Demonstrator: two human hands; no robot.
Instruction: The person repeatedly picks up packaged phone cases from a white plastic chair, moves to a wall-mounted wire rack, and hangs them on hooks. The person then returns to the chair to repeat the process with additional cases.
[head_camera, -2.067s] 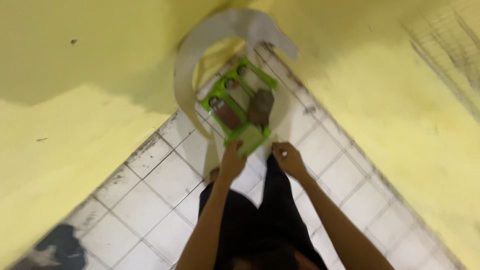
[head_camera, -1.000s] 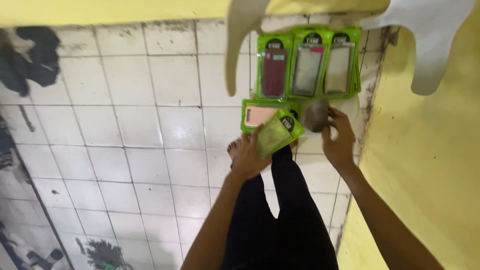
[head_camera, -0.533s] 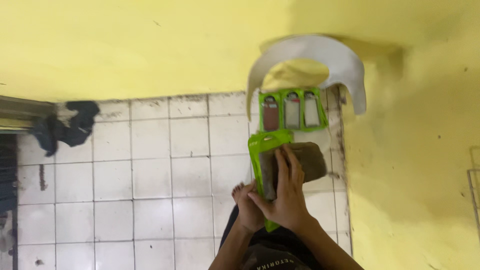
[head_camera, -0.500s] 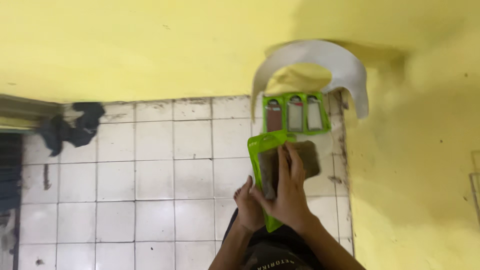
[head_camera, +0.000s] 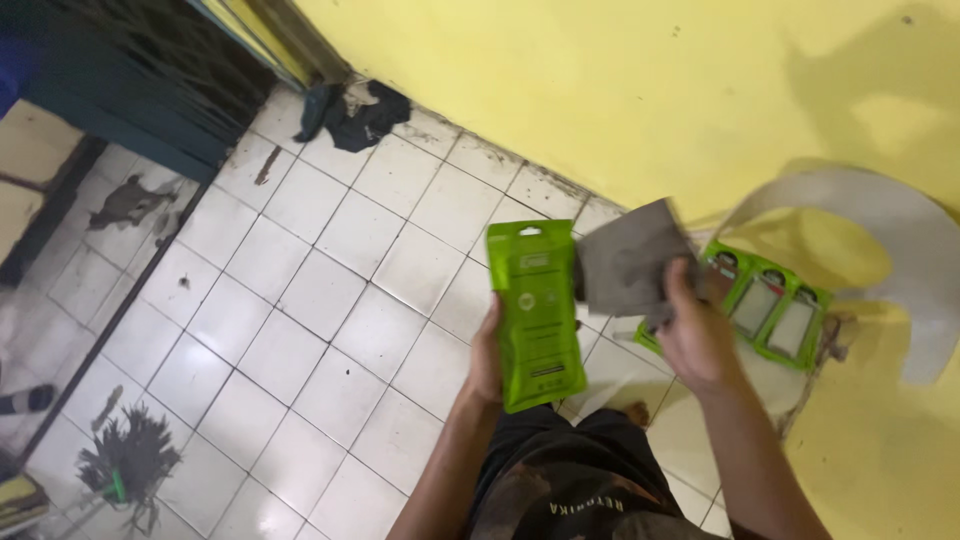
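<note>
Dark rag (head_camera: 358, 112) by yellow wall (head_camera: 640, 80); perhaps a broom (head_camera: 125, 462) on tiles (head_camera: 300, 300).

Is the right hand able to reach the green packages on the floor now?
Probably not at once. The right hand already holds a grey cloth, and the green packages lie lower on the tiled floor, so the person would seem to need to bend down first.
</note>
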